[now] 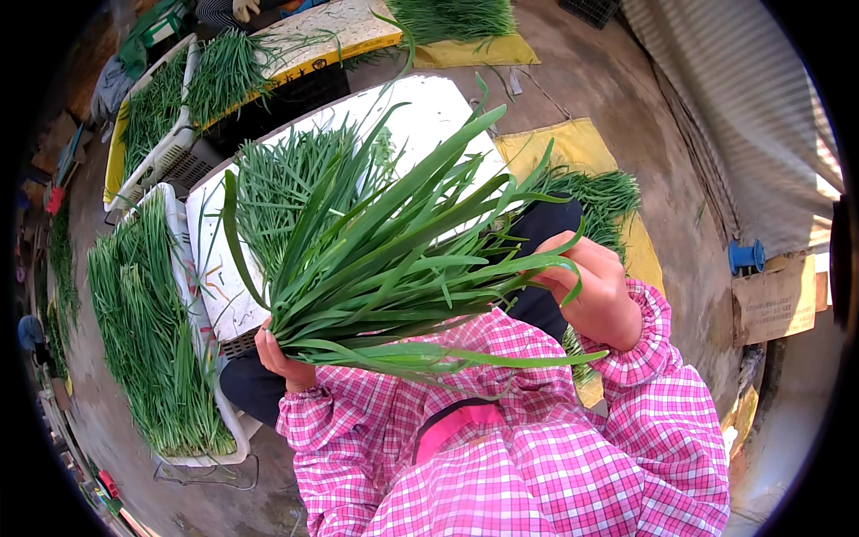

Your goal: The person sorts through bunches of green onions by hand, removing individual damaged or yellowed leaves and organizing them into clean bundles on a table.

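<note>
A large loose bunch of garlic chives [385,259] fans out in front of my chest, its long flat leaves spreading to the upper right. My left hand [279,358] is closed around its gathered lower end; most of the fingers are hidden behind the leaves. At the leaf tips on the right, my right hand [595,288] has its fingers bent together on a few chive leaves. Beyond the bunch, a pile of cut chives [291,174] lies on a white board [429,97].
A white crate [240,447] packed with chives stands at the left. Farther off are another filled crate [183,143] and a yellow-edged table [358,31] with a co-worker's gloved hand [245,9]. More chives [599,201] lie on yellow sheeting [640,255] at the right.
</note>
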Action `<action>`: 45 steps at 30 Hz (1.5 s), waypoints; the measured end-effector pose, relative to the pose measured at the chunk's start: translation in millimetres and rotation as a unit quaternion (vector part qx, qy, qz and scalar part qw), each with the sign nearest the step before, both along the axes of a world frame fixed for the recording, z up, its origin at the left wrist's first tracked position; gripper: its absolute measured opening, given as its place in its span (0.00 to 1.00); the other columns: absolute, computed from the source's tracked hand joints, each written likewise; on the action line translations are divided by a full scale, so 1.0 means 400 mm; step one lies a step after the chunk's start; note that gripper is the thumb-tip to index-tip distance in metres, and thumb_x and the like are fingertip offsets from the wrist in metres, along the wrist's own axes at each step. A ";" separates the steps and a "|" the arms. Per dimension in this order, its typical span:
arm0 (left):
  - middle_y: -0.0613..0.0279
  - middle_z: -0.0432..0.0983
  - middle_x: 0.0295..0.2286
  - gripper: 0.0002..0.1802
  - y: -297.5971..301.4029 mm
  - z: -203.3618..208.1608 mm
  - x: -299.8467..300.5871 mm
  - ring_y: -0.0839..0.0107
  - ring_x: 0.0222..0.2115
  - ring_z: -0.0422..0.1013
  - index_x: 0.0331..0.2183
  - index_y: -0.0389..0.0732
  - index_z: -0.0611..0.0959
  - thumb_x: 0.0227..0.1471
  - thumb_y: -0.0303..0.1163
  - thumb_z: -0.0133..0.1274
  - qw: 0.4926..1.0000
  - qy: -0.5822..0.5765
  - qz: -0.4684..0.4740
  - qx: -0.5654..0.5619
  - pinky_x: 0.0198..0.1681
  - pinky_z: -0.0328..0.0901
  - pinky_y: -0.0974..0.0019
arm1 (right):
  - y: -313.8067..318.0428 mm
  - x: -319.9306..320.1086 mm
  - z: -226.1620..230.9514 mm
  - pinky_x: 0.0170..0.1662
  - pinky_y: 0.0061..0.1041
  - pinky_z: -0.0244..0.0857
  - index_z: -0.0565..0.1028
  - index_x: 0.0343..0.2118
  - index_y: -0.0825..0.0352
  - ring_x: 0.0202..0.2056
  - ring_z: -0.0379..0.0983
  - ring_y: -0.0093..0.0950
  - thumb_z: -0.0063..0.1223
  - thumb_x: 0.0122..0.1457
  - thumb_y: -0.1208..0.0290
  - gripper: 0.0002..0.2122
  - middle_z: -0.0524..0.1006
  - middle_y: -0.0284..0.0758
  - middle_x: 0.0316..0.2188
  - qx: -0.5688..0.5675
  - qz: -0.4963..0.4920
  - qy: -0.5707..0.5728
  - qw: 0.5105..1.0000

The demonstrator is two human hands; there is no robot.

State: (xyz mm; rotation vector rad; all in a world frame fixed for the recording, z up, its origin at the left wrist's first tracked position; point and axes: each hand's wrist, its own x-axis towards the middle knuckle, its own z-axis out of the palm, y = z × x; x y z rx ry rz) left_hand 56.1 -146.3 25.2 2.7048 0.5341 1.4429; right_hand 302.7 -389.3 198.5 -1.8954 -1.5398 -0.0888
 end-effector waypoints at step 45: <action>0.60 0.69 0.22 0.19 -0.215 0.085 0.168 0.75 0.19 0.66 0.34 0.31 0.70 0.32 0.19 0.53 0.440 0.054 -0.380 -0.812 0.20 0.61 0.75 | 0.105 -0.102 -0.277 0.48 0.27 0.52 0.56 0.47 0.69 0.46 0.57 0.26 0.56 0.43 0.67 0.30 0.62 0.36 0.44 -0.002 0.158 0.702 0.694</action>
